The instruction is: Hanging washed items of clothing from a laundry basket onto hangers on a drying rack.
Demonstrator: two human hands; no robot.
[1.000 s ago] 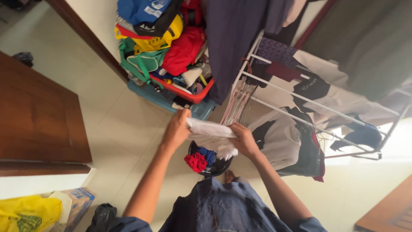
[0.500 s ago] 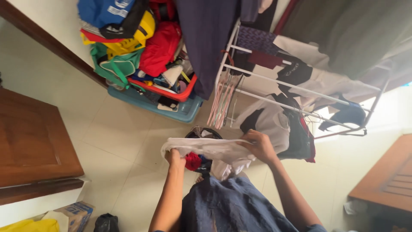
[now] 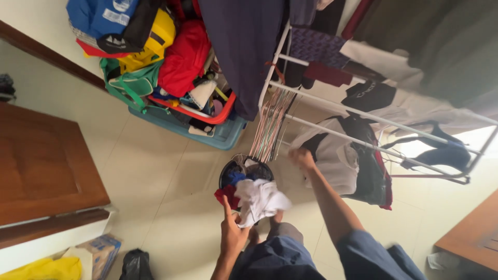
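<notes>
My left hand (image 3: 233, 234) grips a bunched white cloth (image 3: 259, 199) just above the near rim of a black bucket (image 3: 226, 172). The bucket holds a red cloth (image 3: 226, 195) and a blue cloth (image 3: 237, 178). My right hand (image 3: 301, 157) is stretched out toward the white drying rack (image 3: 332, 106), close to a bundle of hangers (image 3: 270, 129) and a white and black garment (image 3: 334, 158); it looks loosely closed and I see nothing in it.
A teal crate (image 3: 218, 136) with a red basket (image 3: 207, 115) piled with bags and clothes stands against the wall. A dark garment (image 3: 244, 46) hangs from the rack. Brown wooden furniture (image 3: 41, 166) is at left, more wood (image 3: 469, 236) at lower right.
My right hand let go of the white cloth and reached up to the rack. My left hand kept the cloth, now bunched and hanging lower over the bucket.
</notes>
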